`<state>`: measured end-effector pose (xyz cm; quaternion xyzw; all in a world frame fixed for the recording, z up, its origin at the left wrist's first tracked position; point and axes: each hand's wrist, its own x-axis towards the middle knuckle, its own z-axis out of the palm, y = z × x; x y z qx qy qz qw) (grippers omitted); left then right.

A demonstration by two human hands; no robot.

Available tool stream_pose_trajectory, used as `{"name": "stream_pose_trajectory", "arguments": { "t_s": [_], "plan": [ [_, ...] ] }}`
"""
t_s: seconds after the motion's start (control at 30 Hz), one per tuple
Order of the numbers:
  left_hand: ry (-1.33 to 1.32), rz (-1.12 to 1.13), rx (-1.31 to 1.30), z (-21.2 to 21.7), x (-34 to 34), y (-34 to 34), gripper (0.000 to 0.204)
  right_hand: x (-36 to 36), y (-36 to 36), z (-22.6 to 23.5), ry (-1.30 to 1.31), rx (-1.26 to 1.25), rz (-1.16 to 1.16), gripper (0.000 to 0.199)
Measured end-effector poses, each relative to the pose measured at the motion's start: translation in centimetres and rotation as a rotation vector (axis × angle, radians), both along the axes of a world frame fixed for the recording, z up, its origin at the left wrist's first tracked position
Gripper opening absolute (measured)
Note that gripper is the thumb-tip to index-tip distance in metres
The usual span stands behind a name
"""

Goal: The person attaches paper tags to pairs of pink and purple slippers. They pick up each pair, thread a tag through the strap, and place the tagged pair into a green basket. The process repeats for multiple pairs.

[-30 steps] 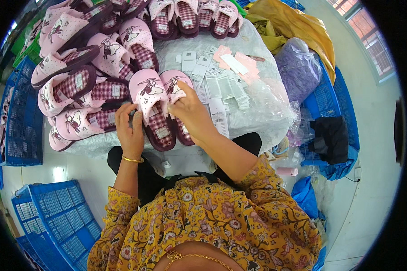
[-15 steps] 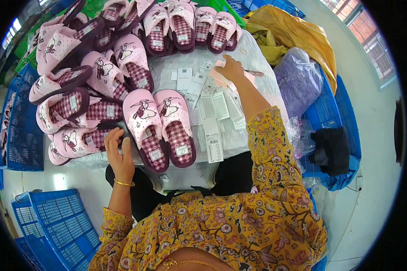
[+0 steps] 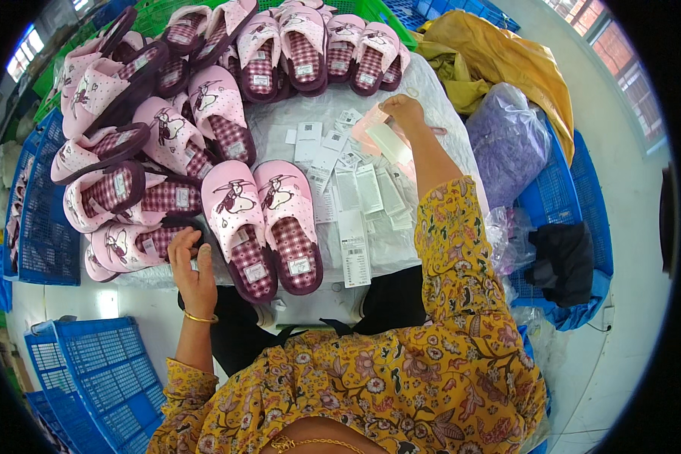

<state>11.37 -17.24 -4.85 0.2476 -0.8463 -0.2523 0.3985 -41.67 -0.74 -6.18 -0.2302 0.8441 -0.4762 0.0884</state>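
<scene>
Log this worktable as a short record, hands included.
Left hand: open, beside the front slippers; holding nothing visible
Right hand: at the pink cards; grip unclear
Front slippers: two, pink, side by side, toes pointing away from the person
White tags: spread right of the front slippers
More slippers: piled left and along the far edge

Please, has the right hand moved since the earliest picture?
Yes. Judged against the white tags, the right hand has moved forward and rightward, from the front slippers to the pink cards on the tags' far side.
</scene>
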Motion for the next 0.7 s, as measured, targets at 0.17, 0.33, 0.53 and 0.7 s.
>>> {"name": "stream_pose_trajectory", "arguments": {
  "t_s": [0.17, 0.33, 0.53, 0.7],
  "plan": [
    [0.014, 0.03, -0.011, 1.2, 0.0, 0.3, 0.022, 0.3, 0.7, 0.2, 0.006, -0.315, -0.114, 0.024],
    [0.099, 0.017, -0.043, 4.9, -1.9, 1.7, 0.023, 0.5, 1.6, 3.0, 0.115, -0.259, -0.248, 0.034],
    [0.122, -0.174, -0.157, 7.4, -6.0, 4.4, 0.028, 0.5, 5.3, 3.2, 0.026, -0.091, 0.005, 0.038],
    [0.094, -0.291, -0.172, 8.7, -8.9, 7.0, 0.028, 2.9, 7.3, 4.2, 0.088, -0.072, 0.111, 0.036]
  ]
}}
